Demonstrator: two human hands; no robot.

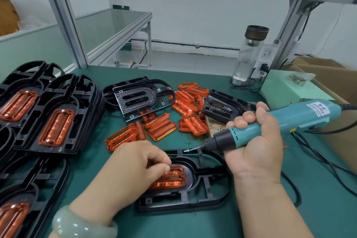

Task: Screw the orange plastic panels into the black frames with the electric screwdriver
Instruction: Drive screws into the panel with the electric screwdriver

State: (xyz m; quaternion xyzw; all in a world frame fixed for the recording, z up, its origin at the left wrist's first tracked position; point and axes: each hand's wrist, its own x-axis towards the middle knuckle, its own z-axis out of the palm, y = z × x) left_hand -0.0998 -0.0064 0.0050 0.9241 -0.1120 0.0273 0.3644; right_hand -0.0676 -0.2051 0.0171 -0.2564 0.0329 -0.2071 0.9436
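Observation:
A black frame (pixel 204 189) lies flat on the green bench in front of me, with an orange panel (pixel 172 178) seated in its middle. My left hand (pixel 133 168) rests on the panel's left part, fingers curled down onto it. My right hand (pixel 257 141) grips the teal electric screwdriver (pixel 270 123), held nearly level. Its bit carries a screw (pixel 186 150) just above the frame's far rim. Loose orange panels (pixel 173 120) lie scattered behind the frame.
Stacks of frames with panels fitted (pixel 46 114) fill the left side. An empty black frame (pixel 139 98) lies at centre back, another (pixel 224 109) beside a box of screws (pixel 214 129). A glass bottle (pixel 249 54), a pale green control box (pixel 286 87) and cables (pixel 318 152) stand right.

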